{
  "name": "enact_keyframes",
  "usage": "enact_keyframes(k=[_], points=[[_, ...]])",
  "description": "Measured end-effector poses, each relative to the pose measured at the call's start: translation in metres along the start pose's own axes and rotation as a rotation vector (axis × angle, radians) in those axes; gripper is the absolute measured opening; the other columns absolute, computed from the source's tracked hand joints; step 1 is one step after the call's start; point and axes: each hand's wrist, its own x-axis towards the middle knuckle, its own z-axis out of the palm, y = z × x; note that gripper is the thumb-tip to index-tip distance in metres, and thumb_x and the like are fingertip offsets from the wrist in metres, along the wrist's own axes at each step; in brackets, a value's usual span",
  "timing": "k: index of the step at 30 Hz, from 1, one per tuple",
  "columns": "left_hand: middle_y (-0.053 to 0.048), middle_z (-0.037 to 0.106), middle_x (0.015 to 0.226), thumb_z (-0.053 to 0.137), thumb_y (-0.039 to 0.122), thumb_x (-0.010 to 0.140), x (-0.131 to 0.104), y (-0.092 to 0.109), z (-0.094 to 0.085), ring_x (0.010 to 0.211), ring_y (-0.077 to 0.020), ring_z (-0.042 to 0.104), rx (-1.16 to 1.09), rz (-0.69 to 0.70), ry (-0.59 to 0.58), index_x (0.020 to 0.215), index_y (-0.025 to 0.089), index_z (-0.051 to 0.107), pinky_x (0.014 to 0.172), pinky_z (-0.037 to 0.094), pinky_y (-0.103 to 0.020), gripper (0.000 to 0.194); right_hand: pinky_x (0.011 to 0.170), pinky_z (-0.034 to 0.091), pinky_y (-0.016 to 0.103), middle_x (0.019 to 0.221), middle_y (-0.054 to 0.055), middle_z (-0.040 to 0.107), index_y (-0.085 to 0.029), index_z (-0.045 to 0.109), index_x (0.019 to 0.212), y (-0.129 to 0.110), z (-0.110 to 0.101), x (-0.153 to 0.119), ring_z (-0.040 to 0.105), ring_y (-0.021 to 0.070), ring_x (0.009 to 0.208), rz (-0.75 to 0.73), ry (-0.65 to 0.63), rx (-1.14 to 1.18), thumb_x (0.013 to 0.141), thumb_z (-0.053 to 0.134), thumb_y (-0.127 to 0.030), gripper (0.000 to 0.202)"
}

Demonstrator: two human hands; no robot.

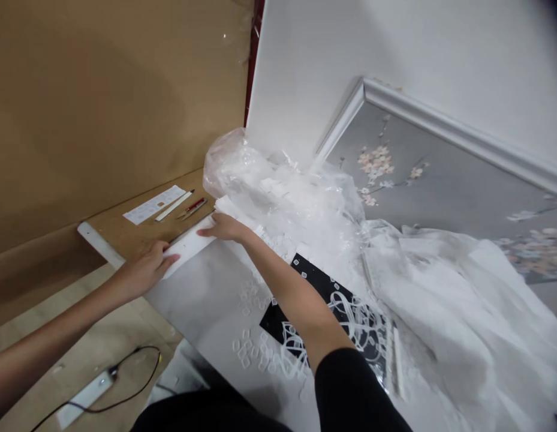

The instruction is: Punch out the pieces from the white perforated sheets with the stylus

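Both my hands grip a long white strip (188,247) lying along the table's far left part, beside a brown board. My left hand (145,268) is closed on its near end, thumb on top and fingers at the far edge. Toward the other end, my right hand (226,228) closes on it in the same way. Just beyond the strip are thread snips with a red part (195,207), a pale narrow stick (174,206) and a printed white sheet (153,204). A crumpled clear plastic bag (287,186) with white pieces lies right of my right hand.
A black sheet (271,324) carries tangled white loops (350,318). Small clear squarish rings (246,348) are scattered near it. White cloth (462,324) heaps at right, before a framed flower picture (422,198). On the floor lies a power strip (87,396) with a cable.
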Motion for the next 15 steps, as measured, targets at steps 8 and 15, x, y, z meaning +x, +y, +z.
enact_keyframes(k=[8,15], points=[[-0.006,0.064,0.120,0.051,0.056,0.084,-0.018,0.028,-0.008,0.114,-0.0307,0.057,-0.198,-0.024,-0.046,0.113,0.027,0.055,0.096,0.042,-0.038,0.041,0.071,0.051,0.030,0.085,0.002,0.067,-0.021,0.064,0.094,0.015,-0.019,-0.057,0.063,0.0202,0.083,-0.082,0.033,0.115,0.075,0.071,-0.051,0.037],[-0.006,0.070,0.102,0.062,0.055,0.080,0.054,0.142,-0.033,0.091,-0.0239,0.064,-0.890,-0.004,-0.158,0.113,0.021,0.065,0.070,0.049,-0.027,0.048,0.064,0.051,0.026,0.074,0.004,0.063,-0.015,0.065,0.074,0.036,-0.124,-0.045,0.061,0.0153,0.071,0.043,0.356,0.372,0.072,0.076,-0.040,0.027]])
